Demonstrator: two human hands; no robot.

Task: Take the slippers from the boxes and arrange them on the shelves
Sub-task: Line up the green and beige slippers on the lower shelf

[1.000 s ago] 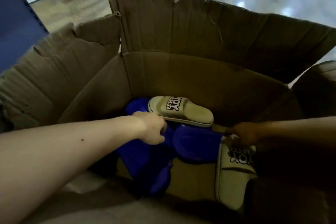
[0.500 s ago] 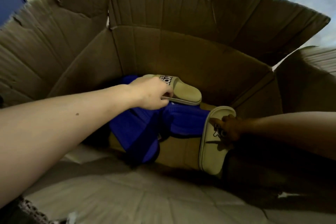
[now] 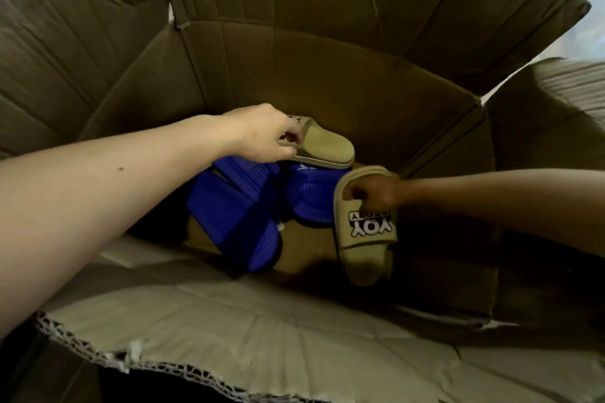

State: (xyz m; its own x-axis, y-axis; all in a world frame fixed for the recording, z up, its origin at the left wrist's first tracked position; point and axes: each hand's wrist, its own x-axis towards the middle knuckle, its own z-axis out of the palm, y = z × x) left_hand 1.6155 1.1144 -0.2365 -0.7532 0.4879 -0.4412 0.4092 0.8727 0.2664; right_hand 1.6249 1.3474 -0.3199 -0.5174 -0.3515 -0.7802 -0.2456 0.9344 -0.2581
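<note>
Since half a second ago the right hand (image 3: 375,195) has gone from lying on top of the strap to hooking under it, and the head has leaned further into the box (image 3: 327,69). The left hand (image 3: 262,136) stays on the far slipper.

Left fingers are curled, pinching the strap end of the far beige slipper (image 3: 327,144). It lies along the box's far wall, on top of the blue slippers (image 3: 229,206). Right fingers are curled round the strap of the near beige slipper (image 3: 363,258), by the right wall, toe toward the near edge. The two match, so probably one per hand to lift them as a pair. Gripping the strap looks handier than gripping the sole.

Blue slippers sit mid-floor, heaped and overlapping. Both beige slippers are in the box, neither clearly lifted.

Hard to see:
- Left fingertips are hidden behind the hand and slipper.
- The far slipper's strap is mostly covered.
- The near strap's big letters show but the small line is unreadable.
- The right corner is deep in shadow.
- The blue slipper count is unclear.
- I can't tell if the near slipper's sole touches the floor.
- The shelves are out of view.
</note>
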